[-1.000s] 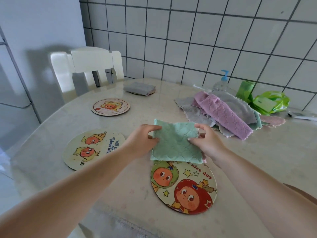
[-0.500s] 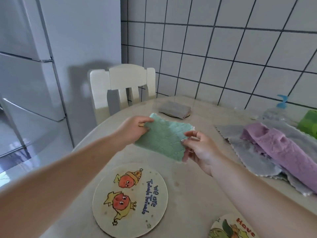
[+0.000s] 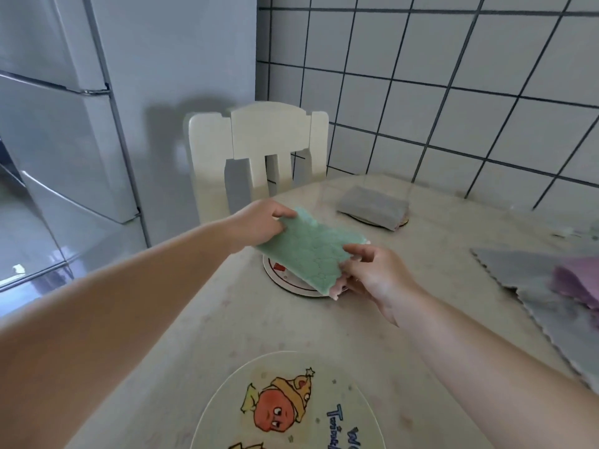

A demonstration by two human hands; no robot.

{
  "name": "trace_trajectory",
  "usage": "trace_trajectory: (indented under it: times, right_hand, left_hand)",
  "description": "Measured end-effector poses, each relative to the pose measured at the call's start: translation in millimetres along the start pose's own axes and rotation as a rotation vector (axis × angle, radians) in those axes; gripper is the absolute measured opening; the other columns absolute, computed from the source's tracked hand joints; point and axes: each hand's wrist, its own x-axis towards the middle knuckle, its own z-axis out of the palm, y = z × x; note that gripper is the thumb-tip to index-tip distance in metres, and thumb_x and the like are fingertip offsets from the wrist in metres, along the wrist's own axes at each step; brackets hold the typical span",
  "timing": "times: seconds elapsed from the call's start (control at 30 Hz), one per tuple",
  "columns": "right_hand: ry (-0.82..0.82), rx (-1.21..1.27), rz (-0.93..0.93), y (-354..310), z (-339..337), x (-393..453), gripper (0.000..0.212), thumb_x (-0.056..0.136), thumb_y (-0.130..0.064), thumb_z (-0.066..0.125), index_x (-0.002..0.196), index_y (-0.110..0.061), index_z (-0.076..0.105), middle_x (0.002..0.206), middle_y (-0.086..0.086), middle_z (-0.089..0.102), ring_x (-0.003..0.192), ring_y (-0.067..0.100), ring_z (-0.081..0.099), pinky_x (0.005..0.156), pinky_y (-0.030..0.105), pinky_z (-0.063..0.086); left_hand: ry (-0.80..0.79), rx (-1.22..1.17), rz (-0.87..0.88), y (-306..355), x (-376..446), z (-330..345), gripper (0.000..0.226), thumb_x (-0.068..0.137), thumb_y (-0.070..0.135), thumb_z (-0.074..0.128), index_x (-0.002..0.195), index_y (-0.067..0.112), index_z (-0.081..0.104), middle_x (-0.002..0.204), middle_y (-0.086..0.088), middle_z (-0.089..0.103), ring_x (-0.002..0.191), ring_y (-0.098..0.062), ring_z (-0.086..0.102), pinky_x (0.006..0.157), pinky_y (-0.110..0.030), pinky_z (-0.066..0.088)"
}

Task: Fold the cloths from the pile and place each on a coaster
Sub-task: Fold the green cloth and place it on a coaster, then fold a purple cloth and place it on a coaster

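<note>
left hand (image 3: 259, 226): pinches far end of folded green cloth (image 3: 308, 251) | right hand (image 3: 372, 275): grips near end, fingers under | cloth: held tilted just above small round coaster (image 3: 285, 280) on table (image 3: 227, 319) | folded grey cloth (image 3: 372, 207): lies on far coaster | cartoon coaster (image 3: 285, 406): near edge, bare

I see soft, even daylight with a cool cast; the chair (image 3: 259, 147) throws a faint shadow on the wall behind it, and the fridge (image 3: 48, 124) carries pale glare. Wide-angle bending curves the tile lines (image 3: 453, 89) at my edges, and detail is slightly smeared throughout.
</note>
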Motion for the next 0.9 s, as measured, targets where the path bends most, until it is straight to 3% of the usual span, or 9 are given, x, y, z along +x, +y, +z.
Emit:
trace_trajectory:
  times: [0.1,0.2,0.27,0.4,0.5,0.57,0.7,0.9]
  right_hand:
    - [0.05,-0.028,-0.001,8,-3,3,0.032,0.087,0.004,0.054,0.116,-0.01,0.053,0.085,0.02,0.06,0.067,0.025,0.059,0.073,0.033,0.053]
    - [0.026,-0.04,-0.005,9,-4,2,0.029,0.086,0.004,0.056,0.11,-0.012,0.054,0.089,0.009,0.059,0.068,0.019,0.061,0.065,0.024,0.056]
    - [0.065,-0.209,-0.048,11,-5,4,0.031,0.083,-0.003,0.063,0.112,-0.012,0.056,0.091,0.001,0.057,0.075,0.016,0.061,0.066,0.023,0.056]
    - [0.24,-0.666,-0.225,8,-7,2,0.048,0.081,-0.03,0.065,0.126,-0.024,0.051,0.123,0.004,0.039,0.11,0.016,0.047,0.09,0.023,0.037]
    - [0.142,-0.956,-0.276,9,2,0,0.065,0.084,-0.046,0.056,0.142,-0.027,0.032,0.154,0.005,0.013,0.142,0.024,0.013,0.114,0.038,0.018]
    - [0.04,-1.104,-0.22,12,9,0,0.072,0.087,-0.058,0.044,0.147,-0.029,0.018,0.158,0.001,-0.002,0.145,0.021,-0.001,0.117,0.045,0.008]
    - [-0.053,-1.238,-0.082,18,10,2,0.076,0.087,-0.069,0.021,0.149,-0.031,-0.001,0.158,-0.002,-0.012,0.145,0.016,-0.012,0.116,0.051,-0.002]
    - [-0.094,-1.31,-0.079,17,4,-4,0.077,0.088,-0.068,0.014,0.149,-0.026,-0.005,0.158,0.0,-0.015,0.144,0.017,-0.016,0.114,0.054,-0.008]
  left_hand:
    - [-0.044,0.043,0.01,-5,3,7,0.04,0.091,0.011,0.048,0.124,0.032,0.058,0.136,0.013,0.049,0.119,-0.014,0.051,0.106,-0.034,0.038]
    - [-0.056,0.144,0.04,-9,5,12,0.04,0.091,0.014,0.047,0.125,0.034,0.056,0.136,0.012,0.05,0.113,-0.012,0.053,0.099,-0.026,0.042]
    - [-0.056,0.259,0.079,-7,3,13,0.042,0.092,0.01,0.044,0.13,0.026,0.053,0.138,0.005,0.048,0.117,-0.015,0.049,0.093,-0.02,0.036]
    - [0.05,0.406,0.238,2,-3,18,0.047,0.09,0.009,0.042,0.137,0.017,0.045,0.146,-0.003,0.037,0.136,-0.017,0.031,0.11,-0.027,0.022]
    - [-0.025,0.394,0.372,14,-8,31,0.046,0.092,0.02,0.037,0.137,0.011,0.043,0.146,-0.008,0.039,0.137,-0.02,0.03,0.113,-0.034,0.023]
    - [-0.11,0.535,0.394,18,-9,42,0.049,0.096,0.03,0.032,0.14,0.011,0.036,0.148,-0.008,0.035,0.139,-0.021,0.025,0.114,-0.041,0.021]
    - [-0.192,0.679,0.281,12,-3,50,0.058,0.097,0.048,0.022,0.149,0.023,0.012,0.158,-0.001,0.008,0.145,-0.016,0.001,0.117,-0.043,0.006]
    - [-0.241,0.738,0.203,19,-4,53,0.066,0.093,0.059,0.018,0.149,0.026,0.003,0.158,0.0,-0.001,0.145,-0.017,-0.005,0.117,-0.046,0.001]
